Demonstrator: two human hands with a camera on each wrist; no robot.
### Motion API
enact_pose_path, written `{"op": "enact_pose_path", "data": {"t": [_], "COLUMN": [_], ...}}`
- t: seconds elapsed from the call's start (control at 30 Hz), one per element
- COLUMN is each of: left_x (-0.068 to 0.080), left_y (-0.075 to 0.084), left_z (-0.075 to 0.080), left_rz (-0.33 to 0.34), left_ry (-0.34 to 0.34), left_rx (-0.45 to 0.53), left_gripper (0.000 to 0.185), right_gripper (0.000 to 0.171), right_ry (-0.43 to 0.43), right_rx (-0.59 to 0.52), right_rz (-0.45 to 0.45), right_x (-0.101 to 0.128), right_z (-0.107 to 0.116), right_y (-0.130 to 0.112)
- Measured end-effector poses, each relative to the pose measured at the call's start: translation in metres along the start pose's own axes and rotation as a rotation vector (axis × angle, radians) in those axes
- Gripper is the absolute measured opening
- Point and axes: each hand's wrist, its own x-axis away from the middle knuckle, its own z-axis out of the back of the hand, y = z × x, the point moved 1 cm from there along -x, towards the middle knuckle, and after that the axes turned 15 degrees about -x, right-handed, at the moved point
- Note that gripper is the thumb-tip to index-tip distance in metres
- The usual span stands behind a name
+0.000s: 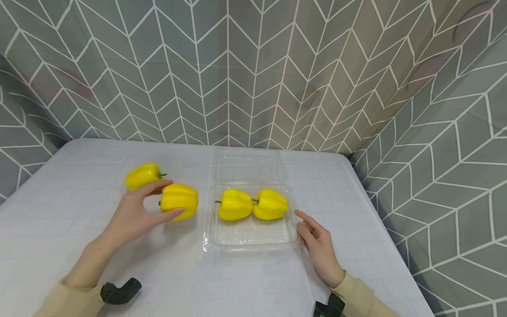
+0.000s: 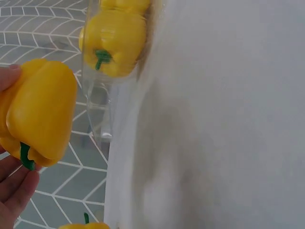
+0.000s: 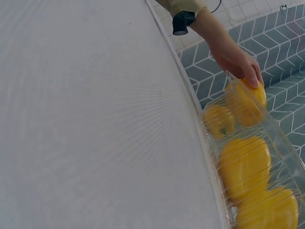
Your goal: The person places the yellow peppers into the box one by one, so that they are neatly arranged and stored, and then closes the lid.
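My left hand (image 1: 136,213) holds a yellow bell pepper (image 1: 179,200) between thumb and fingers, raised above the table left of the clear plastic box. In the left wrist view the held pepper's green stem (image 2: 26,156) points down toward the fingers. Two more yellow peppers (image 1: 235,204) (image 1: 270,204) lie side by side in the box (image 1: 253,237), toward its back. Fingers of my right hand (image 1: 318,246) touch the box's right side, thumb near the rim; how firmly they hold it I cannot tell. Behind my left hand, another yellow pepper (image 1: 143,176) lies on the table.
The box's clear lid (image 1: 249,165) lies folded open toward the back of the white table (image 1: 158,273). A patterned grey curtain (image 1: 237,70) hangs behind the table and along its sides. Dark wrist devices (image 1: 120,291) sit at both sleeves.
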Motion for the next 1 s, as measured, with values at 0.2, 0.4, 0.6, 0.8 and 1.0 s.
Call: {"op": "enact_pose_path", "data": {"t": [0.2, 0.4, 0.6, 0.8, 1.0], "left_x": [-0.006, -0.013, -0.014, -0.015, -0.011], "left_y": [0.016, 0.035, 0.045, 0.057, 0.068], "left_z": [-0.002, -0.011, -0.015, -0.019, -0.025], "left_rz": [-0.068, -0.158, -0.186, -0.209, -0.264], "left_ry": [0.016, 0.038, 0.057, 0.06, 0.048], "left_rx": [0.024, 0.038, 0.023, 0.044, 0.08], "left_gripper": [0.073, 0.073, 0.075, 0.074, 0.07], "right_gripper": [0.04, 0.038, 0.037, 0.039, 0.039], "right_ry": [-0.002, -0.004, -0.005, -0.009, -0.013], "right_rx": [0.005, 0.008, -0.003, -0.009, -0.002], "right_rz": [-0.008, -0.017, -0.009, -0.009, -0.004], "right_x": [-0.001, 0.0, -0.001, -0.001, 0.001], "right_z": [-0.001, -0.001, 0.0, 0.001, 0.0], "right_y": [0.0, -0.002, -0.002, 0.0, 0.0]}}
